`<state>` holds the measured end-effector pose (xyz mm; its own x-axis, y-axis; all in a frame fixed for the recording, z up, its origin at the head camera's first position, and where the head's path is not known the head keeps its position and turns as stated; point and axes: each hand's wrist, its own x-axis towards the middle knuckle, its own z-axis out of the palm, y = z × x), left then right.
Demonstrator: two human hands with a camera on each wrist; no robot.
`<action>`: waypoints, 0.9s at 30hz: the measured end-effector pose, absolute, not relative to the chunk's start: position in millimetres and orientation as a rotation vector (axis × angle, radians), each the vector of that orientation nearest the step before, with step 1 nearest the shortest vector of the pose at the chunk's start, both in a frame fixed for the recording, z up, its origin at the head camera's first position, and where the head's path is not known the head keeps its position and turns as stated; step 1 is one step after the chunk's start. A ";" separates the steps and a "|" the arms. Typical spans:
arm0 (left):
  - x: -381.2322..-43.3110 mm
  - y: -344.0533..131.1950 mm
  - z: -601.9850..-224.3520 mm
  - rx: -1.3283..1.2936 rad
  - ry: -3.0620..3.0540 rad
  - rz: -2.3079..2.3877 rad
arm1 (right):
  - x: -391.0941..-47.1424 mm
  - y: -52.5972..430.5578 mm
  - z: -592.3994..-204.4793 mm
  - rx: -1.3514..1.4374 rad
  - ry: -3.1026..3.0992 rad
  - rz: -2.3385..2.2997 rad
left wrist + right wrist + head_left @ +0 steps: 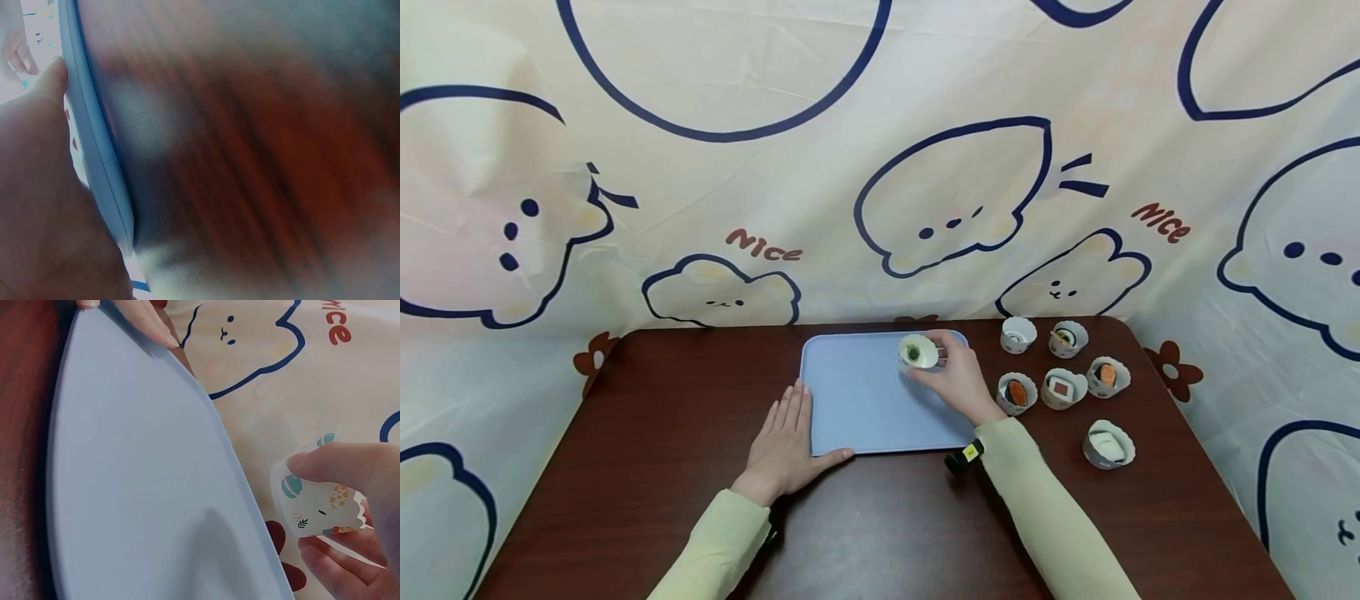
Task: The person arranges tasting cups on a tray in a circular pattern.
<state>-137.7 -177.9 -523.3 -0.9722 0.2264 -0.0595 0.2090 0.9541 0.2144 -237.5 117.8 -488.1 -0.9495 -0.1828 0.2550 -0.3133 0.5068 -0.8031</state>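
Note:
A paper baking cup [917,352] with a small green-topped piece inside is pinched between the thumb and fingers of my right hand [957,377], over the far right part of a light blue tray [865,400]. In the right wrist view the cup [322,494] shows printed macarons and a scalloped rim, tilted on its side in that view. My left hand [784,433] lies with straight fingers along the tray's left edge, its thumb at the near left corner. The left wrist view shows that thumb against the tray rim [94,131].
Right of the tray stand several more paper cups: one white inside [1018,335], others with sushi-like pieces, such as an orange-topped one [1017,393] and a square one [1062,388]. A cup with a white piece [1108,444] sits nearer. A printed cloth [820,192] hangs behind the brown table [685,467].

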 end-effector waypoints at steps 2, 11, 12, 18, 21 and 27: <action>-137.0 -177.6 -522.2 0.341 3.023 0.346 | -241.3 116.0 -490.0 0.430 -2.604 1.433; -137.9 -177.7 -526.6 0.340 3.028 0.282 | -253.0 110.1 -490.1 0.379 -2.640 1.468; -137.8 -177.7 -526.2 0.340 3.028 0.283 | -254.0 109.3 -489.6 0.373 -2.645 1.467; -137.2 -177.4 -521.0 0.345 3.025 0.335 | -259.7 106.0 -488.3 0.353 -2.656 1.450; -138.4 -178.0 -523.3 0.347 3.031 0.314 | -262.0 104.9 -488.6 0.340 -2.658 1.461; -138.0 -178.3 -523.0 0.346 3.032 0.310 | -265.1 102.9 -489.0 0.274 -2.691 1.532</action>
